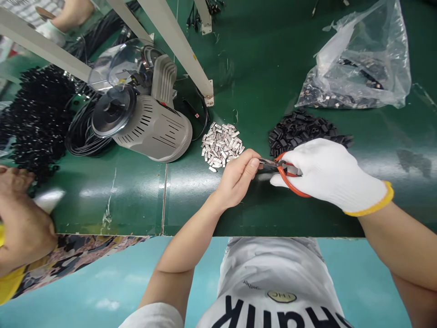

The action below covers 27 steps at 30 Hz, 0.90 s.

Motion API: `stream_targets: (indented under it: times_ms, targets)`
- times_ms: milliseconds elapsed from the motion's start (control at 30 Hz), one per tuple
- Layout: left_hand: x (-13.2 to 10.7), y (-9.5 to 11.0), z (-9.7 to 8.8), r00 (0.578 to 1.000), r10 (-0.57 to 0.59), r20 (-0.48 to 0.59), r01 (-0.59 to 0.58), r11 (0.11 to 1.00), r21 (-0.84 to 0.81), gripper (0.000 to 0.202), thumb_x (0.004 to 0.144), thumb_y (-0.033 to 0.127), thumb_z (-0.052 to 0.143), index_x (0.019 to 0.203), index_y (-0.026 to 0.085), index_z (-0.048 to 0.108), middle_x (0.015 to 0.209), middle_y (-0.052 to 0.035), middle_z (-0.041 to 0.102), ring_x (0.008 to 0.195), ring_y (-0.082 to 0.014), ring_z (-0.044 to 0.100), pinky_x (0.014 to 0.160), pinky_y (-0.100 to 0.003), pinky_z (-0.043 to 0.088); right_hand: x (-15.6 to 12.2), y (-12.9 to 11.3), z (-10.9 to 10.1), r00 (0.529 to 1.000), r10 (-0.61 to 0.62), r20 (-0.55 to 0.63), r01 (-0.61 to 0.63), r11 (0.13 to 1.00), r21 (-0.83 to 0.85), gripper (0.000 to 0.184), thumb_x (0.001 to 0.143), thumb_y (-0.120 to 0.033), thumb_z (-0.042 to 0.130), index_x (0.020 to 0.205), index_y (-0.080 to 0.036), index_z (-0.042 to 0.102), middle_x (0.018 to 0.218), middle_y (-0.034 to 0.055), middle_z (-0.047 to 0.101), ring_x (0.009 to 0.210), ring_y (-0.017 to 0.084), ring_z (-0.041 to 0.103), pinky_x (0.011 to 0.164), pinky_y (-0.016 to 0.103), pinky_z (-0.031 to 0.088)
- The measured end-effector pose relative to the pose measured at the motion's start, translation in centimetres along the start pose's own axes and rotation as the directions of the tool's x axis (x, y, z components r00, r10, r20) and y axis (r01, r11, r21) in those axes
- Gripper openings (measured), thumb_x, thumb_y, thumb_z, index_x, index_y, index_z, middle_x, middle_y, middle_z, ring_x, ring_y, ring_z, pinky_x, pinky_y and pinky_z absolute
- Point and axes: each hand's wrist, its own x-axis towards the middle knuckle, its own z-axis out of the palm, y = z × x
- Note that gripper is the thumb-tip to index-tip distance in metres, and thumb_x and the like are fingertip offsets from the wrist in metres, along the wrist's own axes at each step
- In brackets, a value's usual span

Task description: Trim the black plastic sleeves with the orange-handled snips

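Note:
My right hand [329,172], in a white glove with a yellow cuff, is closed round the red handles of a pair of pliers [285,175]. The jaws point left toward my bare left hand [237,177], whose fingers pinch a small part at the plier tips; the part is too small to name. Just beyond my left hand lies a heap of small silver metal shells [221,146]. A heap of small black plastic pieces [300,130] lies beyond my right hand. Both hands hover over the green table [191,196].
A grey machine with a round disc [150,120] stands at the left, with black cable coils [82,132] and a black pile [34,114] beside it. A clear plastic bag of parts [362,68] lies at the far right. Another person's hand [20,223] is at the left edge.

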Motion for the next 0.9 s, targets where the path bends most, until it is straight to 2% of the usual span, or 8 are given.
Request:
stream_targets:
  times_ms: [167,333,467,633,733,900]
  targets:
    - [-0.1,-0.3,0.3,1.0,0.002,-0.017,-0.004,0.996,-0.094,0.031,0.109,0.047,0.046,0.098,0.021,0.06,0.076,0.0001,0.051,0.068,-0.0131,0.048,0.066,-0.03,0.044,-0.2,-0.2,-0.1,0.997,0.033,0.063,-0.033,0.999,0.0,0.054,0.091,-0.073,0.053,0.071,-0.023,0.058,0.063,0.0041,0.057,0.067,0.02,0.047,0.067,0.03,0.021]
    - [-0.1,-0.7,0.6,0.997,0.067,-0.046,-0.072,0.991,-0.109,0.028,0.109,0.043,0.047,0.102,0.021,0.062,0.081,-0.0013,0.056,0.073,-0.0133,0.054,0.07,-0.029,0.047,-0.7,-0.4,-0.3,0.996,0.05,0.074,-0.049,0.998,-0.026,0.059,0.095,-0.075,0.045,0.075,-0.022,0.062,0.063,0.0047,0.058,0.068,0.019,0.048,0.068,0.031,0.021]
    - [-0.3,-0.8,0.9,0.992,0.1,-0.077,-0.104,0.993,-0.049,0.025,0.11,0.039,0.046,0.111,0.021,0.064,0.083,-0.0015,0.058,0.076,-0.0137,0.057,0.073,-0.03,0.047,-0.9,-0.5,-0.4,0.998,0.062,0.028,-0.061,0.997,-0.042,0.056,0.097,-0.07,0.045,0.077,-0.022,0.065,0.064,0.0053,0.059,0.07,0.02,0.05,0.069,0.031,0.021]
    - [-0.3,-1.2,1.1,0.983,0.14,-0.119,-0.131,0.988,0.078,0.025,0.11,0.038,0.046,0.116,0.021,0.063,0.084,-0.0013,0.059,0.077,-0.0136,0.058,0.074,-0.03,0.047,-1.0,-0.8,-0.3,0.995,0.09,-0.034,-0.092,0.994,-0.065,0.047,0.094,-0.064,0.055,0.084,-0.02,0.069,0.067,0.0053,0.061,0.071,0.019,0.05,0.069,0.03,0.02]
    - [-0.3,-1.5,1.1,0.979,0.13,-0.158,-0.122,0.991,0.058,0.027,0.109,0.04,0.047,0.121,0.021,0.062,0.084,-0.001,0.06,0.077,-0.0138,0.059,0.075,-0.029,0.048,-1.0,-0.9,-0.2,0.995,0.08,-0.057,-0.086,0.991,-0.101,0.045,0.095,-0.062,0.054,0.085,-0.02,0.068,0.065,0.0042,0.059,0.07,0.019,0.049,0.069,0.03,0.019]
    - [-0.4,-1.4,1.3,0.983,0.106,-0.15,-0.101,0.994,0.039,0.025,0.108,0.038,0.051,0.123,0.021,0.063,0.084,-0.0008,0.063,0.077,-0.0127,0.061,0.073,-0.027,0.049,-1.0,-0.9,0.2,0.992,0.059,-0.114,-0.076,0.987,-0.145,0.041,0.095,-0.061,0.053,0.079,-0.023,0.059,0.062,0.0024,0.053,0.067,0.02,0.044,0.068,0.031,0.019]
